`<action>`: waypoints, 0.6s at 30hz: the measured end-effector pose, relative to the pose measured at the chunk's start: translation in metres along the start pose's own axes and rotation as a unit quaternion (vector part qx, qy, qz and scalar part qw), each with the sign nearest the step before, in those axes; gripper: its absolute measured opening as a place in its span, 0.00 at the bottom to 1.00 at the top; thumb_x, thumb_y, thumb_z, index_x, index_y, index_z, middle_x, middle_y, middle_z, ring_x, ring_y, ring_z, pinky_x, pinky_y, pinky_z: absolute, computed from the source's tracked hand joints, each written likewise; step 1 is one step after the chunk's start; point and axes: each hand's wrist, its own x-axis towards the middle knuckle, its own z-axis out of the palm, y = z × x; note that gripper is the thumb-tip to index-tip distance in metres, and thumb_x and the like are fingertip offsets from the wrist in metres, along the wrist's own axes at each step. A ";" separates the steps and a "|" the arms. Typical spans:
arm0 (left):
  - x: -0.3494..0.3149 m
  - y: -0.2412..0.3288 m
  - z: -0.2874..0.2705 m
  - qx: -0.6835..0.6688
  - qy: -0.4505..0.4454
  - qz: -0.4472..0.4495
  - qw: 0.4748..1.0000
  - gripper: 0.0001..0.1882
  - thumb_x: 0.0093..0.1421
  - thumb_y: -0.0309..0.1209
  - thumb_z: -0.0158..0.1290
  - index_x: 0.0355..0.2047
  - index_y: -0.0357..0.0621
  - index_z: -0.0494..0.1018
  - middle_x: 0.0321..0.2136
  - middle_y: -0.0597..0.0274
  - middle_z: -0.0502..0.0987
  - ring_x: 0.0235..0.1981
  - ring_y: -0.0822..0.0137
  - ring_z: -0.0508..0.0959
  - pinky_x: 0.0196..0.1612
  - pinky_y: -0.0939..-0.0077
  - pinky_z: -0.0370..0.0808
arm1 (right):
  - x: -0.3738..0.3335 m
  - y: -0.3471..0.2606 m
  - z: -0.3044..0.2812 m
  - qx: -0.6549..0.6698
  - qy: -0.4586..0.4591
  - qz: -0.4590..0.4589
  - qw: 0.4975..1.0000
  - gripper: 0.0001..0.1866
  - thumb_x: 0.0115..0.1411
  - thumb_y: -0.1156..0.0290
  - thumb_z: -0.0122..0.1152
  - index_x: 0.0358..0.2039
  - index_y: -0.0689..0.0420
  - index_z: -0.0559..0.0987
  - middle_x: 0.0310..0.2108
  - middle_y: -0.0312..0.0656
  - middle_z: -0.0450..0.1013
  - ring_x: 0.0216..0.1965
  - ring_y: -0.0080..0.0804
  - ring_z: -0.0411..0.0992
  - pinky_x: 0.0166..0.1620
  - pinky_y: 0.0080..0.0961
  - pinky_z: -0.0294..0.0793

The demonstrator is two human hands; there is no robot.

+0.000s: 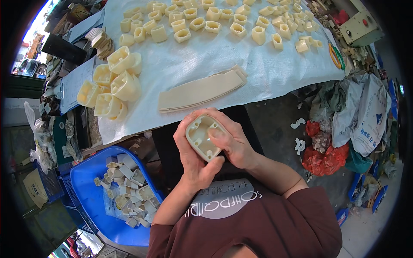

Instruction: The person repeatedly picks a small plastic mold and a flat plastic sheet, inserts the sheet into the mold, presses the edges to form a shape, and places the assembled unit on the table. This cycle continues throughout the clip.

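Wrapping around a hollow cream housing [199, 133], the left hand [188, 158] and right hand [237, 145] hold it above a maroon cloth shirt [262, 219], just short of the counter [92, 149]. The grip is clamped on the piece from 2 sides: the right thumb bends over the rim into the cavity, while the left thumb lies near the lowest corner. Its shape is a rounded square, smooth and slightly glossy, with small round bosses in the corners (it looks like moulded plastic).

At lower left, a blue plastic tub [84, 191] carries a jumbled heap of small angular parts [129, 189], cream and greyish white. To the right, crinkled red bags [331, 160] sit beside a creased white sack [370, 116].

Over the counter spreads a wrinkled, pale blue-white sheet [279, 66]. Near its front edge lie thin, flat beige strips [200, 91], curved and layered. Left of them, chunky hollow housings [125, 86] are stacked. Farthest off, many smaller cream shells [213, 26] are scattered, their openings jagged or angular.
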 end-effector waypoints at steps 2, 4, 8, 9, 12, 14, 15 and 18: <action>0.001 0.004 0.002 -0.124 0.070 -0.079 0.987 0.37 0.48 0.33 0.51 0.56 0.38 0.50 0.50 0.52 0.62 0.51 0.62 0.66 0.52 0.66 0.65 | 0.003 0.003 0.000 0.017 -0.014 -0.036 0.999 0.27 0.59 0.62 0.50 0.55 0.65 0.62 0.49 0.43 0.61 0.53 0.30 0.59 0.55 0.26 0.58; 0.004 0.011 0.003 -0.191 0.074 -0.126 0.971 0.36 0.47 0.35 0.50 0.56 0.39 0.52 0.49 0.52 0.63 0.51 0.60 0.66 0.53 0.66 0.66 | 0.003 0.012 -0.001 -0.103 -0.014 -0.095 0.990 0.27 0.59 0.62 0.49 0.55 0.65 0.61 0.49 0.45 0.61 0.52 0.34 0.59 0.55 0.28 0.58; 0.002 0.008 0.003 -0.247 0.091 -0.159 0.951 0.37 0.44 0.35 0.50 0.56 0.40 0.53 0.47 0.52 0.64 0.50 0.59 0.67 0.53 0.66 0.66 | 0.000 0.017 0.001 -0.146 0.006 -0.112 0.983 0.28 0.58 0.62 0.50 0.55 0.64 0.62 0.50 0.47 0.60 0.53 0.39 0.58 0.55 0.33 0.56; 0.001 0.007 0.002 -0.252 0.088 -0.157 0.951 0.37 0.44 0.35 0.50 0.56 0.40 0.53 0.47 0.53 0.64 0.50 0.59 0.67 0.53 0.66 0.66 | 0.000 0.018 0.001 -0.139 0.010 -0.110 0.984 0.28 0.57 0.62 0.51 0.55 0.64 0.62 0.50 0.47 0.61 0.53 0.38 0.58 0.55 0.33 0.56; 0.003 0.006 -0.002 -0.256 0.085 -0.150 0.951 0.37 0.45 0.36 0.51 0.56 0.40 0.52 0.46 0.52 0.64 0.47 0.59 0.70 0.51 0.66 0.68 | 0.001 0.014 -0.005 -0.104 -0.007 -0.057 0.993 0.33 0.53 0.60 0.60 0.55 0.63 0.62 0.49 0.46 0.62 0.52 0.39 0.58 0.55 0.33 0.55; 0.006 0.007 -0.014 -0.287 0.027 -0.192 0.938 0.39 0.46 0.37 0.54 0.57 0.41 0.51 0.47 0.52 0.64 0.48 0.58 0.69 0.50 0.65 0.69 | 0.004 0.003 -0.010 -0.280 -0.044 -0.095 0.954 0.37 0.48 0.63 0.67 0.56 0.62 0.61 0.51 0.43 0.59 0.52 0.33 0.59 0.54 0.29 0.59; 0.006 0.008 -0.018 -0.303 -0.001 -0.211 0.929 0.40 0.46 0.37 0.56 0.57 0.42 0.51 0.47 0.53 0.63 0.48 0.58 0.68 0.49 0.64 0.70 | 0.005 -0.001 -0.013 -0.365 -0.063 -0.114 0.922 0.40 0.45 0.65 0.70 0.57 0.61 0.61 0.52 0.42 0.58 0.52 0.31 0.59 0.53 0.27 0.61; 0.005 0.010 -0.019 -0.432 0.007 -0.210 0.877 0.38 0.52 0.43 0.51 0.58 0.42 0.49 0.48 0.52 0.63 0.45 0.56 0.71 0.46 0.63 0.72 | 0.001 0.005 -0.017 -0.342 -0.046 -0.103 0.933 0.48 0.36 0.62 0.76 0.57 0.60 0.60 0.53 0.42 0.57 0.52 0.32 0.59 0.52 0.27 0.62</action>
